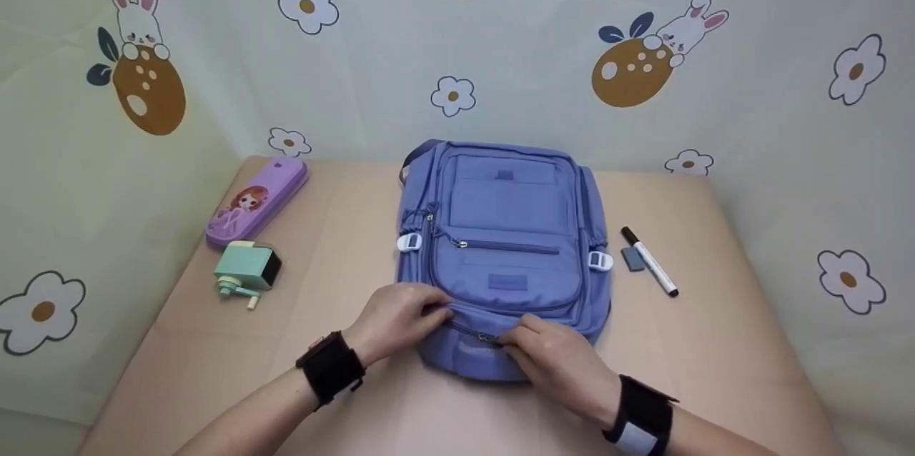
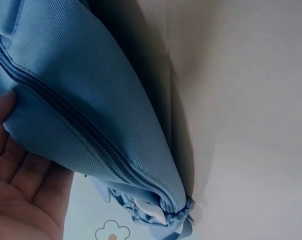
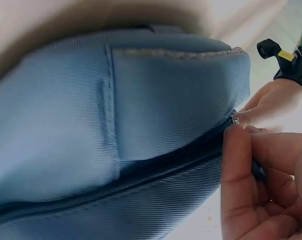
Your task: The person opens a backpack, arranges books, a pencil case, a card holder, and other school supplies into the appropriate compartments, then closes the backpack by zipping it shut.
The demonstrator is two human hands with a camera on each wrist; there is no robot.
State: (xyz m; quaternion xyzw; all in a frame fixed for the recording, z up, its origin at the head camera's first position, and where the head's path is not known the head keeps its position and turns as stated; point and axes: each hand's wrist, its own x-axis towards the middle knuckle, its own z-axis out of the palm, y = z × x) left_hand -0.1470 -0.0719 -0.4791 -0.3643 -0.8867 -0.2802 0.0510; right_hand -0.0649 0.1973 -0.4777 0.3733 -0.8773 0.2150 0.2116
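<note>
A blue backpack lies on its back, with its bottom end toward me. My left hand pinches the cloth beside the front zipper, thumb on top and fingers beneath in the left wrist view. Near the middle of that same zipper, my right hand pinches the zipper pull between thumb and fingertips. Most of the pull is hidden by the fingers. In the right wrist view the zipper's dark teeth run away from the pull along the pocket edge.
At the left of the table lie a purple pencil case and a mint-green crank pencil sharpener. Right of the backpack, a white marker with black ends lies against a small grey-blue block. Patterned curtains stand behind.
</note>
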